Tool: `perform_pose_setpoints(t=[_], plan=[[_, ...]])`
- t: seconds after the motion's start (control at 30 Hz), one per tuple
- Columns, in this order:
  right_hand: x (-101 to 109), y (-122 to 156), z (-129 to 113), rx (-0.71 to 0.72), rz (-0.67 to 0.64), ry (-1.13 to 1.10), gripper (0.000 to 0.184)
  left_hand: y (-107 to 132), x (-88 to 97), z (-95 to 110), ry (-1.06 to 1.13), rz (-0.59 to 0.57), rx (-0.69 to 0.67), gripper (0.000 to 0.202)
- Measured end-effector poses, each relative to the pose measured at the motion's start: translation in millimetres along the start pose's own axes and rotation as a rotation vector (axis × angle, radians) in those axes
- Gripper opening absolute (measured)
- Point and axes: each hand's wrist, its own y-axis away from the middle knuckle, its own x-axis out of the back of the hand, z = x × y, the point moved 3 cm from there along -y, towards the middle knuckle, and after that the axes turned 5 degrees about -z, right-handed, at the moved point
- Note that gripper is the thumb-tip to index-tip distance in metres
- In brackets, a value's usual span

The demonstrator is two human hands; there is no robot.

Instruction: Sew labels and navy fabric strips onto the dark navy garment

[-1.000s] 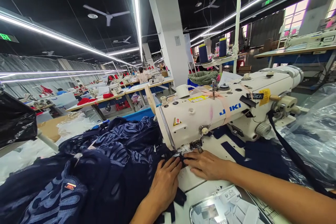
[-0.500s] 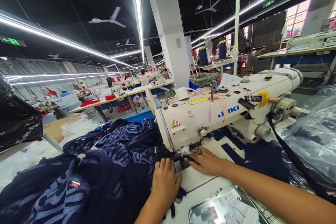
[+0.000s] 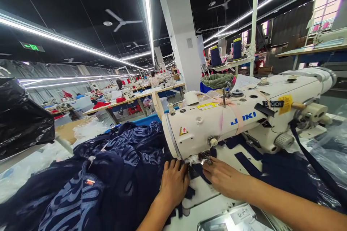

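A white sewing machine (image 3: pixel 192 133) stands in front of me. Under its head, left of the needle area, my left hand (image 3: pixel 174 183) is closed over the edge of a navy garment (image 3: pixel 121 184). The garment lies heaped to the left, with pale blue patterned fabric (image 3: pixel 81 198) and a small shiny orange tag (image 3: pixel 89 182). My right hand (image 3: pixel 222 178) is just right of the needle, its fingers bent together beside a coiled spring part (image 3: pixel 206 157). What its fingertips hold is hidden. Short dark fabric ends (image 3: pixel 190 192) stick out between the hands.
A metal tray (image 3: pixel 230 220) sits at the front edge. Navy fabric pieces (image 3: pixel 287 173) and clear plastic (image 3: pixel 330 166) lie to the right. Thread cones (image 3: pixel 237 49) stand behind the machine. A black plastic bag (image 3: pixel 27 119) hangs at the left.
The view has shifted, so the machine appears further right. My right hand's fingers, flatter before, are now drawn together near the needle. My left hand stays on the garment.
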Motion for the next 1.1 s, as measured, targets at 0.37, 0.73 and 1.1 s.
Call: perform_pose_setpoints(t=[0.37,0.73,1.1], plan=[[3.2,-7.0,-3.8,0.052,0.004,0.033,0.015,-0.5,0.7,-0.6,0.031,-0.012,-0.005,0.024],[2.7,-11.0,-11.6,0.008,-0.066,0.058,0.018,-3.4,-2.3,-2.9,0.016,-0.062,0.023,0.023],[0.6,-22.6,-20.6,-0.080,-0.089,0.119,0.016,-9.5,-5.4,-3.9,0.011,-0.095,0.044,0.023]])
